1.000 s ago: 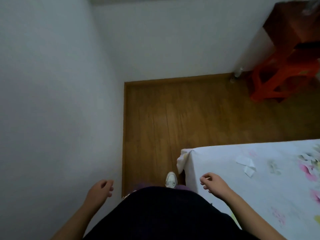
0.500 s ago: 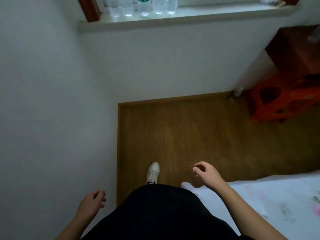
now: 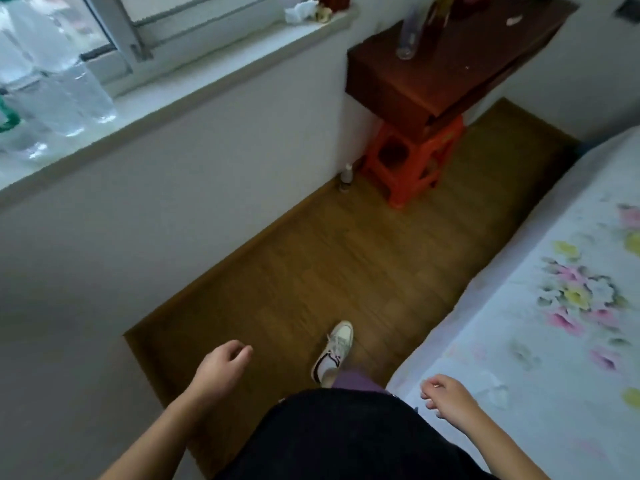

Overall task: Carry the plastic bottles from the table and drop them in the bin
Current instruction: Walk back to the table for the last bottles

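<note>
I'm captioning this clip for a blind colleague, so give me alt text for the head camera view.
Both hands, left hand and right hand, hang empty as the person walks a wooden floor between a floral-covered surface and a windowsill holding clear plastic bottles. No bin shows.

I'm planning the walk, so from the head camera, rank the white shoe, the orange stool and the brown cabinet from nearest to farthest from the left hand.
From the left hand:
1. White shoe, just to its right on the floor.
2. Orange stool, farther ahead by the wall.
3. Brown cabinet, resting on the stool, farthest back.
</note>
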`<state>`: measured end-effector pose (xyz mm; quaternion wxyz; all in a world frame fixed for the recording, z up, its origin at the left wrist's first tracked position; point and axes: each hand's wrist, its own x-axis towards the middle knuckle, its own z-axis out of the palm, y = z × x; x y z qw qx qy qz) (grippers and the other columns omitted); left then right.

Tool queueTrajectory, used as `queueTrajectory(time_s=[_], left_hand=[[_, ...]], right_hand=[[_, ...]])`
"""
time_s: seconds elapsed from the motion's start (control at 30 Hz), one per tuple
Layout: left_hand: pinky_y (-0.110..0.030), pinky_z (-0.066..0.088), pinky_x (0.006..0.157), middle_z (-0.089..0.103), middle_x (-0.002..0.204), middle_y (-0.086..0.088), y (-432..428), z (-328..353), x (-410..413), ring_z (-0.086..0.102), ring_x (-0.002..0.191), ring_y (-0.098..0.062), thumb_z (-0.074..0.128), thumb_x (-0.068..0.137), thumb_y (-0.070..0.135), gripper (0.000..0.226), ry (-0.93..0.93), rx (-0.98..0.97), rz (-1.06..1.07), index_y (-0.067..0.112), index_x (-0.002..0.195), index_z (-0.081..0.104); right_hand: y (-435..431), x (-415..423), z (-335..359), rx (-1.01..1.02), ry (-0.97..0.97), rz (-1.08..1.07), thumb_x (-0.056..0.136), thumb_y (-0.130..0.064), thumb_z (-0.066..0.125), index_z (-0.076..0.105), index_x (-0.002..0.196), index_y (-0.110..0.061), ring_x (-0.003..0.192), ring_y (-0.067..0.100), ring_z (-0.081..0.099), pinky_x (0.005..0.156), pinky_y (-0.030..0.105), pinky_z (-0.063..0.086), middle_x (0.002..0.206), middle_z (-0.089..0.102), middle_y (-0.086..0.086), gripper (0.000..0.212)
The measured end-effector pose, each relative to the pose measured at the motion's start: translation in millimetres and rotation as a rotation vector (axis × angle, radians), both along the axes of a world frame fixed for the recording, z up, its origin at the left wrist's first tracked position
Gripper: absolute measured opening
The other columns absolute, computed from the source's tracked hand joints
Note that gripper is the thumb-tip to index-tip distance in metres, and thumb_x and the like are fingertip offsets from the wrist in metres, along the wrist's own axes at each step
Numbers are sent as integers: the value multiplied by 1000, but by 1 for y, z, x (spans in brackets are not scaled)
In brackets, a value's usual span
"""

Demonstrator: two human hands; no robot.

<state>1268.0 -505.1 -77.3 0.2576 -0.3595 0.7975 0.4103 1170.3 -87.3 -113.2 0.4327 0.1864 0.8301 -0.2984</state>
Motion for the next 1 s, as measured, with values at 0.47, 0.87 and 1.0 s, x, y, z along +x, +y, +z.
queueTrajectory(time_s=[0.47,0.87,1.0], left_hand=[[-42,57,67,75,75,-9,-22,-6,-245,72,71,-29,57,99,39,34,-81,-119,-96,12,81,71],[-28,44,54,73,71,-12,12,-34,-504,65,58,-28,60,99,28,28,-126,-44,-207,4,90,72],[-31,44,58,75,80,-13,65,-41,-613,67,64,-28,56,101,33,27,-150,-40,-438,14,91,72]], right_hand=[[-9,-250,23,-207,123,-196,96,-34,55,66,100,-24,92,15,68,90,38,57,98,72,-1,16],[52,-411,29,-182,243,-386,96,-39,55,63,101,-28,92,12,68,86,34,56,98,71,-4,14],[90,-422,26,-108,205,-612,95,-31,59,66,102,-20,88,14,69,87,34,55,98,70,-1,15]])
